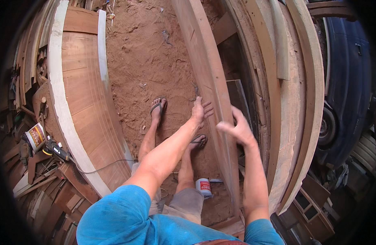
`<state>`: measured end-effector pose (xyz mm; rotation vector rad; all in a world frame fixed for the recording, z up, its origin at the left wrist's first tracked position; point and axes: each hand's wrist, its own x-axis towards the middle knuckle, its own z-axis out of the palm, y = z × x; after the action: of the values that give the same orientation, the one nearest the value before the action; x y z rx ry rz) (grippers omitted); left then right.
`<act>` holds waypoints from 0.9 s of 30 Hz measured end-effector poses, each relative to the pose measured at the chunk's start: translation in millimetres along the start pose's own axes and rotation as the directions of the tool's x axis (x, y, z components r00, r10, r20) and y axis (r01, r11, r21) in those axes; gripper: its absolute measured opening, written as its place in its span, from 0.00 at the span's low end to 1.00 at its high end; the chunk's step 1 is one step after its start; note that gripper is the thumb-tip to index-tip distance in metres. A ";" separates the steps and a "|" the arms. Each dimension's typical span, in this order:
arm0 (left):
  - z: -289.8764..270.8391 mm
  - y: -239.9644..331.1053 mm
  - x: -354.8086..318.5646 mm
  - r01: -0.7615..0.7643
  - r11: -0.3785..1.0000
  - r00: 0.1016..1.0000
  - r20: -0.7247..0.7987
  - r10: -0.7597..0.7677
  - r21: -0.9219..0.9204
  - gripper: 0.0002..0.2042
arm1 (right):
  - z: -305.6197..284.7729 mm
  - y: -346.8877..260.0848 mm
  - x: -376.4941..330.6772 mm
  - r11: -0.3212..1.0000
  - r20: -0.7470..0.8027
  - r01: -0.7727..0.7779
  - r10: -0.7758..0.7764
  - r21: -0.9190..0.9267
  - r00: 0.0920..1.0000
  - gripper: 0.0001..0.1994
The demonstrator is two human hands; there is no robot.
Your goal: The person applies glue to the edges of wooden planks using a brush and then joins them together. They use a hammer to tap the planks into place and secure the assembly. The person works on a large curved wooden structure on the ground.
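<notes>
- While the left grip (pixel 200 112) hangs beside the near-side face of the long wooden beam (pixel 210 73), its fingers are spread apart and clamped on nothing; whether they touch the wood, I cannot tell.
- On the beam's other side, the right grip (pixel 240 130) is blurred, its thumb held well apart from the fingers and lying across the upper edge in view; contact is unclear.
- The beam runs lengthwise between both arms, above or on the reddish earth floor (pixel 141 53), with the white-edged panel (pixel 84 87) to its left and long boards (pixel 292 106) to its right.
- Judging by its length and thickness, it should be heavy, stiff and hardly fragile; its dry-looking wood probably offers decent friction, though dust could make it slick.
- Opposed palms on the two long sides, near its balance point, seem the best hold.
- A small white-and-red bucket (pixel 203 187) stands near its lower end.
</notes>
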<state>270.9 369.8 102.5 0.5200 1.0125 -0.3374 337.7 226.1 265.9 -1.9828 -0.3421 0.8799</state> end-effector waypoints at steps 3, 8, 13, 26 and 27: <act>4.1 -36.8 -5.1 0.045 0.995 0.998 0.043 -0.041 -0.084 0.35 | 36.0 11.0 -33.6 0.905 -0.254 -0.315 0.246 -0.286 0.935 0.29; -2.7 -17.5 -3.4 0.040 0.986 0.992 -0.123 -0.020 0.163 0.36 | 33.9 17.7 -40.5 0.924 -0.366 -0.243 0.125 -0.296 0.922 0.23; -30.1 58.7 -45.8 -0.183 0.945 0.981 -0.009 0.192 0.270 0.38 | 47.2 19.2 -59.1 0.912 -0.492 -0.321 0.163 -0.256 0.855 0.19; 104.7 35.1 -192.6 -0.798 -0.600 0.228 0.947 -0.228 0.048 0.40 | 85.9 79.9 -225.0 0.909 -0.745 -0.405 0.202 -0.099 0.636 0.20; 109.7 9.3 -194.7 -0.766 -0.640 0.243 0.901 -0.361 -0.050 0.47 | 89.1 87.4 -239.2 0.897 -0.751 -0.430 0.216 -0.098 0.623 0.21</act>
<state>257.5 322.1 320.6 2.3454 -1.2314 -0.2169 97.4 103.6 270.8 -2.5212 0.4102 0.1728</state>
